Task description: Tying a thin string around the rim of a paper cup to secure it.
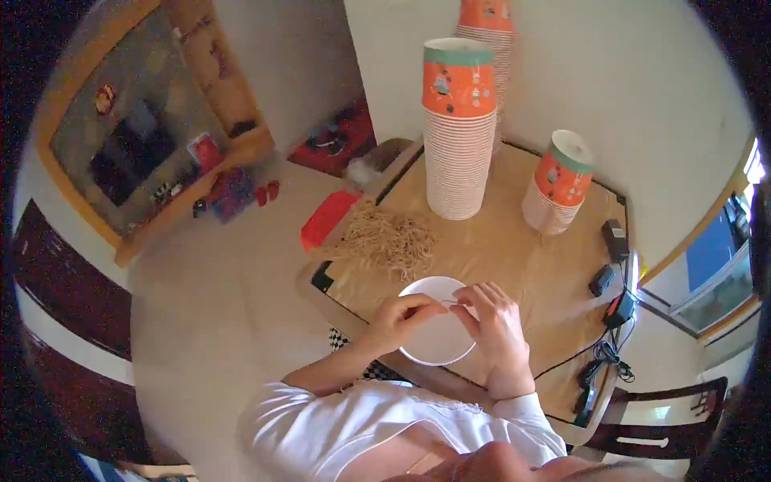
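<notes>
A round white paper tub (438, 345) stands at the near side of the table, its mouth facing up. Over its rim my left hand (400, 319) is closed, thumb and fingertips pinched together at a thin pale strand (450, 302). My right hand (495, 320) pinches the same strand from the other side, fingers bent downward. Exactly what the strand is stays too small to make out. Just beyond the tub lies a loose heap of tan strings (389, 241).
Behind the heap rises a tall stack of orange-and-white paper tubs (459, 136), with another stack (486, 20) behind it. A shorter stack (556, 185) stands right. Black power adapters (615, 241) and cables line the table's right edge. A red item (329, 221) is at the left edge.
</notes>
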`<state>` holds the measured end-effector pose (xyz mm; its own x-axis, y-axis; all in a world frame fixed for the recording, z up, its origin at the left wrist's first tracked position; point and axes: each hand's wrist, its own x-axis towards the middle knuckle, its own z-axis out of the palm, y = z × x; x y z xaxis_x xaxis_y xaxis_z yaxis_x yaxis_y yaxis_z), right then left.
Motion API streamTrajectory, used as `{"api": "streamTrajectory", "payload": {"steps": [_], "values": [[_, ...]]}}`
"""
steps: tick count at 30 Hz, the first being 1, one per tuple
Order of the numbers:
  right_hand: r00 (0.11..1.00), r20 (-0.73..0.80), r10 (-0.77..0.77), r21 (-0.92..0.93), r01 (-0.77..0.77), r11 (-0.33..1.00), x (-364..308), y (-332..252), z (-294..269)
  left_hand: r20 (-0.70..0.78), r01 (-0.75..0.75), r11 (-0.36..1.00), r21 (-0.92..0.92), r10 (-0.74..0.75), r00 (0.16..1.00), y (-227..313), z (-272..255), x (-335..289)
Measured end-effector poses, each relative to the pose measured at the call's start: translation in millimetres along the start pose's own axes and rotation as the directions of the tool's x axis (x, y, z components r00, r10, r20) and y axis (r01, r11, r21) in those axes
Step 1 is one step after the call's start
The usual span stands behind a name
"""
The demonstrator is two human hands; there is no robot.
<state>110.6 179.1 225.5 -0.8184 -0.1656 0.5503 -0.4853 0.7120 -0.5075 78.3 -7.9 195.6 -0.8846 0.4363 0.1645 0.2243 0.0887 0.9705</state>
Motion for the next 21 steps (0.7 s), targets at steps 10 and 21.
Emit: {"api": "streamTrajectory", "payload": {"steps": [10,21], "values": [[0.992,0.074,-0.099,0.054,0.096,0.994,6,14,3,-0.013,-0.08,0.985,-0.152,0.079,0.997,0,17,20],[0.997,0.074,-0.037,-0.047,0.04,0.998,8,25,13,-0.051,-0.009,0.996,0.093,0.014,0.999,-9,0,17]]}}
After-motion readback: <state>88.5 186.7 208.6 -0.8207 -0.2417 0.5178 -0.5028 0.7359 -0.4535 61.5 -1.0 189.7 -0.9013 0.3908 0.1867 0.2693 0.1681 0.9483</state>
